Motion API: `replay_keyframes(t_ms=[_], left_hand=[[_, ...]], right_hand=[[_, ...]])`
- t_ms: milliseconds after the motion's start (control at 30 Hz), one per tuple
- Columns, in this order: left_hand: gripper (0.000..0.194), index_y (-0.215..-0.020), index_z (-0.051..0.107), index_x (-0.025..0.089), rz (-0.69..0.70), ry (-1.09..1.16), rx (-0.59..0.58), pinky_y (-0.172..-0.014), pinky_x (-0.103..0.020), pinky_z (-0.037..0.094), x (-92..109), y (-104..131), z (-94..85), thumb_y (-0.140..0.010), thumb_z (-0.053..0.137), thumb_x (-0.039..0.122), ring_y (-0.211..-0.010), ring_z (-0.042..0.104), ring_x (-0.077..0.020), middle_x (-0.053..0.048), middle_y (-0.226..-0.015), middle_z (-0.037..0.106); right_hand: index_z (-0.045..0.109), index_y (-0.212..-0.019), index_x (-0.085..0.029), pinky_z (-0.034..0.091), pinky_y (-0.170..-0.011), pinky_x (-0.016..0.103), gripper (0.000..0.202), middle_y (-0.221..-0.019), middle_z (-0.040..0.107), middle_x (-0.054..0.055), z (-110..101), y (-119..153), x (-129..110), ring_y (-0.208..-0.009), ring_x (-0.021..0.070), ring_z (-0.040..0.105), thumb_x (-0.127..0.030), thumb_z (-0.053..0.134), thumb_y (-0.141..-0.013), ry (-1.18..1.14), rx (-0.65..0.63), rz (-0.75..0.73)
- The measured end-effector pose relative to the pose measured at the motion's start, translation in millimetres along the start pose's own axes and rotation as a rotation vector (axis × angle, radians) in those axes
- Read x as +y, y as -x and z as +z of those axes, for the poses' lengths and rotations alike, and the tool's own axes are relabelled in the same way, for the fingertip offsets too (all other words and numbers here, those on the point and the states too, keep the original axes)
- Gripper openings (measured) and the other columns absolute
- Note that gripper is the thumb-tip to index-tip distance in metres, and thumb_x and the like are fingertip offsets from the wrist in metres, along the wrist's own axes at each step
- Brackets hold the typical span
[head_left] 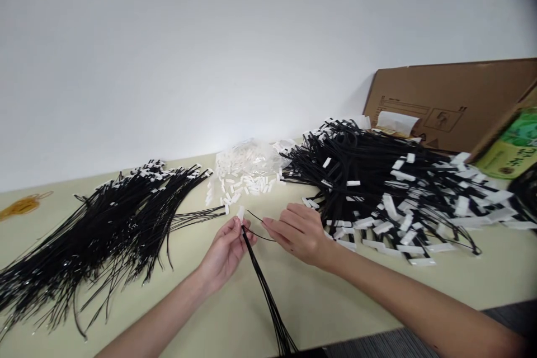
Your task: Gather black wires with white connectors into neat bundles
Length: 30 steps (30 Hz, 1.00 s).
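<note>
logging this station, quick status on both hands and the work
Left hand pinching white connector. Right hand holding black wire, one end near the connector. Loose white connectors beyond, none seen between hands.

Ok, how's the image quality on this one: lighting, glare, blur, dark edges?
Head view: soft, fairly even light on the wall, with a faint shadow left of the cardboard box; head view: pale sheen on the plastic bag; head view: dark vignetting in the upper right corner, blurred print on the green packet, and little detail in the white connector at the left hand.
</note>
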<state>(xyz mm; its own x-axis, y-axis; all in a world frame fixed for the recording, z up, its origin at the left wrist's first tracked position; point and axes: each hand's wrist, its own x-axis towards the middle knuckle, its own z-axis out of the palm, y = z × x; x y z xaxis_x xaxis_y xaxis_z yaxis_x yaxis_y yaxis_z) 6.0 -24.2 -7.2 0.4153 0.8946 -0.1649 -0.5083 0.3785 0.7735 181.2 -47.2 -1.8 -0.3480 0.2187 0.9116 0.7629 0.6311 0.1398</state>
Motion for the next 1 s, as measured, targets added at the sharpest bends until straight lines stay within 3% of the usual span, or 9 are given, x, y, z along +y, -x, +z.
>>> replay_keyframes(t_ms=[500, 733, 1000], left_hand=[[0.007, -0.073, 0.057, 0.014, 0.013, -0.062, -0.038, -0.065, -0.024, 0.045, -1.3, 0.3, -1.3, -0.072, 0.061, 0.021, -0.060, 0.050, -0.0070, 0.002, -0.073, 0.053], [0.008, -0.072, 0.056, 0.015, 0.052, -0.143, -0.041, -0.067, -0.025, 0.044, -3.4, 1.4, -2.9, -0.074, 0.059, 0.022, -0.061, 0.051, -0.0076, 0.002, -0.074, 0.052], [0.013, -0.070, 0.056, 0.014, 0.044, -0.271, -0.115, -0.063, -0.026, 0.041, -3.4, 2.8, -1.4, -0.078, 0.054, 0.024, -0.061, 0.050, -0.0094, 0.000, -0.071, 0.051]], right_hand=[[0.056, -0.069, -0.017, 0.029, -0.050, 0.025, 0.010, -0.054, 0.046, -0.002, 1.6, 0.6, -1.1, -0.053, 0.0105, 0.036, -0.016, 0.054, -0.079, -0.002, -0.020, 0.017], [0.054, -0.069, -0.016, 0.033, -0.054, 0.025, 0.016, -0.060, 0.048, 0.001, 3.4, -0.7, -6.4, -0.059, 0.0122, 0.041, -0.020, 0.048, -0.083, -0.071, -0.170, 0.139], [0.048, -0.080, -0.017, 0.044, -0.073, 0.026, 0.012, -0.106, 0.055, 0.009, 3.1, -3.3, -6.5, -0.092, 0.0154, 0.053, -0.016, 0.037, -0.086, -0.394, -0.323, 0.274]])
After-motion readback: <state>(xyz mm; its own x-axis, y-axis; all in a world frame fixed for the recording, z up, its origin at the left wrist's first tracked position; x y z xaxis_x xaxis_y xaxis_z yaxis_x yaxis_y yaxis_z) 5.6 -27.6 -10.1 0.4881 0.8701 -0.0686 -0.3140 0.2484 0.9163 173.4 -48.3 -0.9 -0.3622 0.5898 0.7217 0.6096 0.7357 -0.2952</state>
